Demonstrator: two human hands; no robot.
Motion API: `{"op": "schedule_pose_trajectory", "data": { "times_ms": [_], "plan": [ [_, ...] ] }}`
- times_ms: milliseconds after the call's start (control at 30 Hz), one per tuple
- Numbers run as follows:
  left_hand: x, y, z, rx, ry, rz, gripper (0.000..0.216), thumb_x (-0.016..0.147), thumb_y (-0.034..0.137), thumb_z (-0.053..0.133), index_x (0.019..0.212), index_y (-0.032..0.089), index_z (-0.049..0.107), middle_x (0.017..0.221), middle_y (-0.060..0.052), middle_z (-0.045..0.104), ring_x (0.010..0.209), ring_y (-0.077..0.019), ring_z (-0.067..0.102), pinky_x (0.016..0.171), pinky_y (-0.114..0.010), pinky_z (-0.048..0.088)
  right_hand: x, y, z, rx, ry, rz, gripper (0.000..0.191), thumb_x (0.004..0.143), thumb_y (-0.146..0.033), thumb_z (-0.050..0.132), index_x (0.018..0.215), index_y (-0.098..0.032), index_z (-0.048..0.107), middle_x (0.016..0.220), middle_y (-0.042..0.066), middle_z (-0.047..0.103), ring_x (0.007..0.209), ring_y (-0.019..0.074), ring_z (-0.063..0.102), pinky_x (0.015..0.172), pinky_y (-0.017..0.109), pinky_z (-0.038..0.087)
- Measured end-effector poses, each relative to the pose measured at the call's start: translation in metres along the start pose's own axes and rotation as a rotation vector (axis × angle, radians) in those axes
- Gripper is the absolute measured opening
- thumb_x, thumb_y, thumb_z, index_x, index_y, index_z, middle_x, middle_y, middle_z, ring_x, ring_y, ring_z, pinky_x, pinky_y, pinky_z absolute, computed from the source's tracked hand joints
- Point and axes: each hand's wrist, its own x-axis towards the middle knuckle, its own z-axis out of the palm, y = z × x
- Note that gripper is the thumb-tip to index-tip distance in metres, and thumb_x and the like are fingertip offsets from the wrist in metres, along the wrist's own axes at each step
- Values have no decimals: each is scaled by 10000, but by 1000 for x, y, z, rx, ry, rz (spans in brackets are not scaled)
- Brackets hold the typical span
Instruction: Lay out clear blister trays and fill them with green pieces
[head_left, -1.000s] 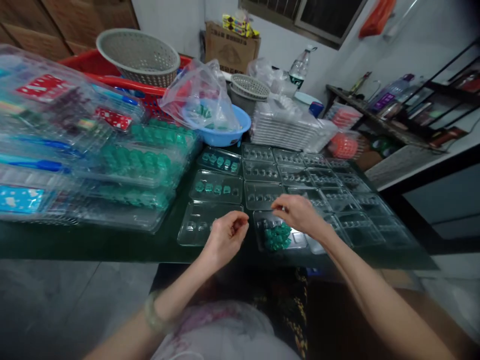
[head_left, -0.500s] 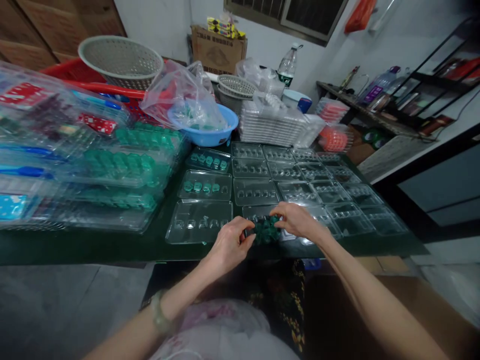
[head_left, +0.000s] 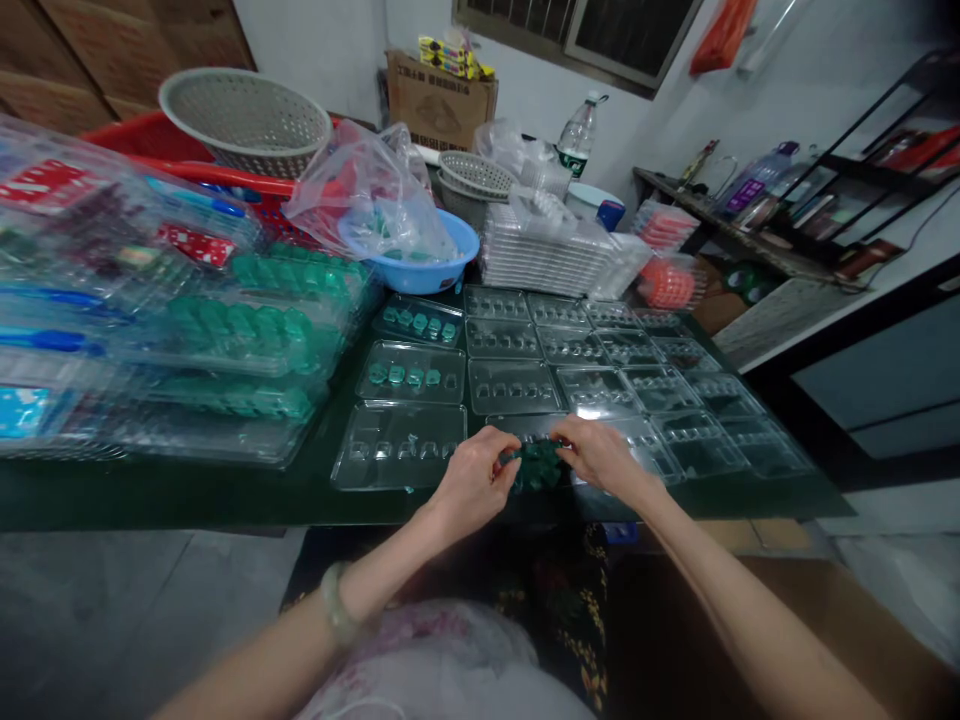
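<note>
My left hand [head_left: 474, 478] and my right hand [head_left: 600, 452] meet over a small heap of green plastic pieces [head_left: 536, 466] lying on a clear blister tray at the table's near edge. Both hands have their fingers curled and pinched into the heap. Left of my left hand lies an empty clear tray [head_left: 397, 446]. Behind it, two trays [head_left: 411, 374] hold rows of green pieces. More empty clear trays [head_left: 637, 370] spread out to the right on the dark green table [head_left: 225, 490].
Stacks of filled blister packs [head_left: 187, 330] crowd the table's left side. A blue bowl under a plastic bag [head_left: 409, 250], grey baskets [head_left: 244, 115], a stack of clear trays [head_left: 547, 255] and a water bottle [head_left: 576, 135] stand at the back. Shelving [head_left: 825, 230] rises at the right.
My left hand has moved right from the empty tray to the green heap. My right hand has dropped onto the heap, so both hands now pinch into it.
</note>
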Motion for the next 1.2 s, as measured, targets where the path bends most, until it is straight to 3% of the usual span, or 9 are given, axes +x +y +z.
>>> {"op": "schedule_pose_trajectory", "data": {
  "times_ms": [300,467,600,733,900,1033,1200],
  "plan": [
    [7,-5,5,68,-24,11,158,780,142,491,894,181,593,814,-41,568,667,-142,528,618,-256,409,-5,3,8,124,111,-4,173,753,-110,517,873,-210,591,868,12,562,697,125,527,633,234,368],
    [7,-6,4,80,-14,17,153,789,147,481,887,181,594,827,-41,573,629,-128,523,623,-261,410,-2,2,-2,156,29,-181,347,770,-73,481,1055,-246,578,949,28,567,769,135,543,679,244,394],
    [6,-7,2,70,-1,2,144,785,159,494,875,169,605,823,-41,585,600,-118,526,609,-261,414,1,6,-1,127,5,-268,266,829,-121,441,977,-231,632,849,34,587,753,139,551,650,241,388],
    [7,-8,-1,-7,45,-21,142,786,185,509,864,162,626,791,-38,609,619,-122,549,583,-241,427,3,7,5,181,125,-230,205,827,-156,459,906,-198,644,819,43,619,738,144,568,638,241,397],
    [6,-1,-1,-199,81,-93,236,800,301,534,963,152,618,790,-38,644,648,-131,579,577,-225,456,6,-26,-1,313,310,-30,139,780,-158,503,842,-193,623,737,17,641,666,143,575,612,241,407],
    [1,7,-13,-225,95,-93,247,775,334,576,912,146,658,755,-37,660,656,-142,586,594,-229,454,11,-65,-4,442,317,-15,123,756,-134,514,797,-210,602,692,-14,623,630,127,566,589,228,405],
    [-11,5,-39,-261,117,-132,221,816,274,509,877,137,670,666,-24,617,554,-106,543,493,-200,412,21,-91,-6,676,255,-65,110,780,-151,521,824,-203,607,681,-22,599,607,105,550,586,214,428]
  ]
}}
